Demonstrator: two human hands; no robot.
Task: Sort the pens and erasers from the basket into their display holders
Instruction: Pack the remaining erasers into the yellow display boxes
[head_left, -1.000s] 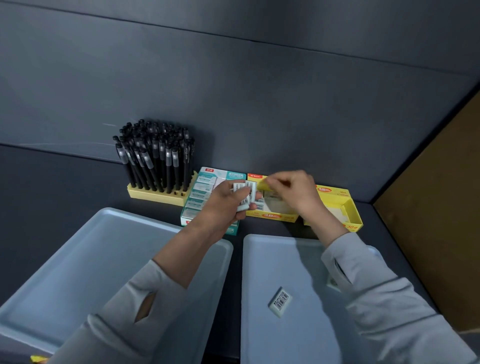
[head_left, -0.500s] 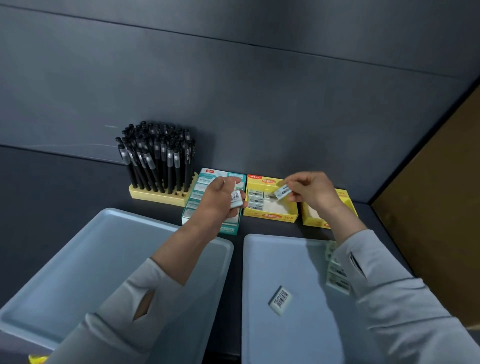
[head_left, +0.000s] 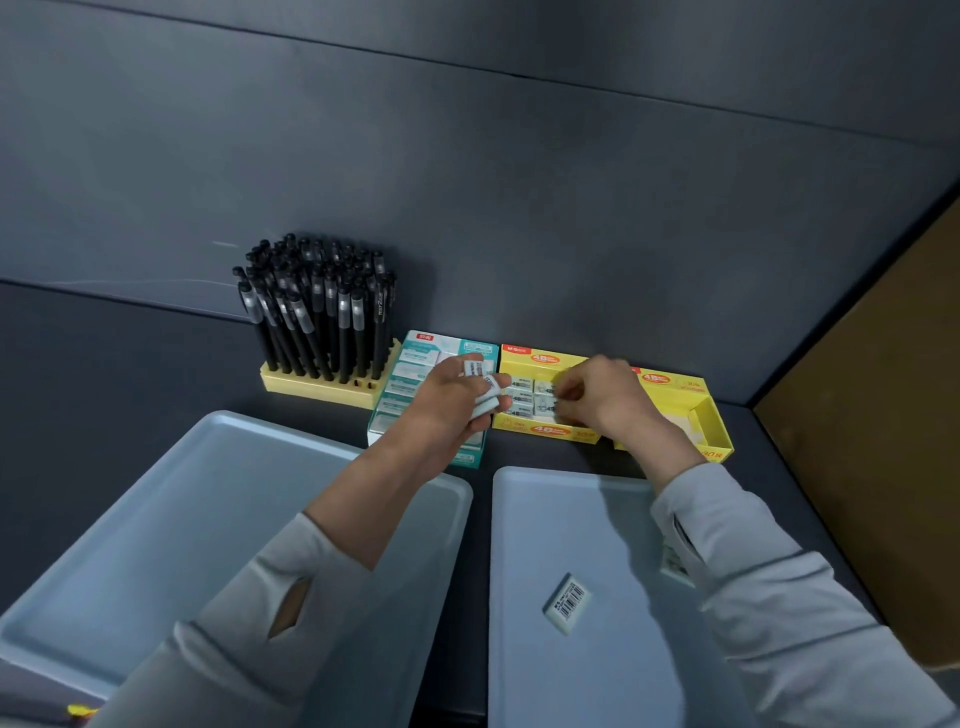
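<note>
Over the yellow box, a left hand full of erasers

The left hand's grip is closed round a small stack of white erasers, held above the edge where the teal box meets the yellow box. The right hand reaches into the yellow box with its fingers curled down among the boxed erasers; blur hides whether its grip holds one. A second yellow box stands just to the right. Black pens stand upright in the pen holder, left of the teal box. Nearer on the table, a loose eraser lies in the right basket, beside the left basket.
</note>
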